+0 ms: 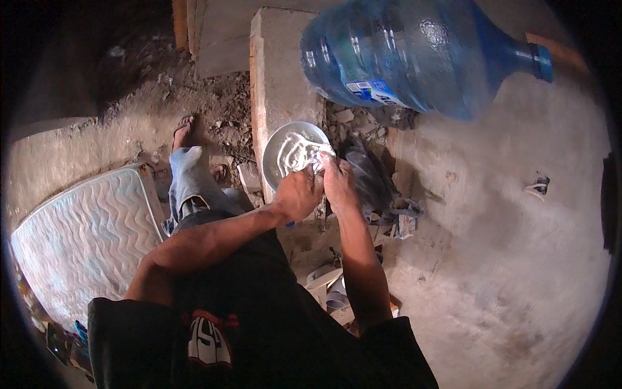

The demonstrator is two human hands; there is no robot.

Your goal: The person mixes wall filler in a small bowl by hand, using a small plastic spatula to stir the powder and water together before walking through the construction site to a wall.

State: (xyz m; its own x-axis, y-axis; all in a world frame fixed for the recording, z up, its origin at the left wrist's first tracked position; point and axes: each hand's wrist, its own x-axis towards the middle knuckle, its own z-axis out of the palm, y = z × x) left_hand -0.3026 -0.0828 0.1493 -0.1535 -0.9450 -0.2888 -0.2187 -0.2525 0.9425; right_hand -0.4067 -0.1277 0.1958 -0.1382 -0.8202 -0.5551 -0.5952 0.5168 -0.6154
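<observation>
A round, light grey metal bowl (268, 155) rests on a concrete ledge, with thick white paste (295, 152) lying in loops inside it. Over the bowl's near right rim, my two hands come close together. Between them is a small white thing with blue marks (319, 159), which looks like a soft packet or tube; its kind is mostly hidden by my fingers. My right hand (338, 181) is closed around it, with white smears on the fingertips. My left hand (301, 191) is closed beside it, fingers curled at the same thing; its exact grip is hidden.
A large blue water jug (414, 61) lies on its side beyond the bowl. Black plastic (366, 175) is bunched right of my hands. Rubble (223, 117) covers ground beyond my sandalled foot (184, 129). A quilted mattress (87, 240) lies left; a concrete surface (492, 259) spreads right.
</observation>
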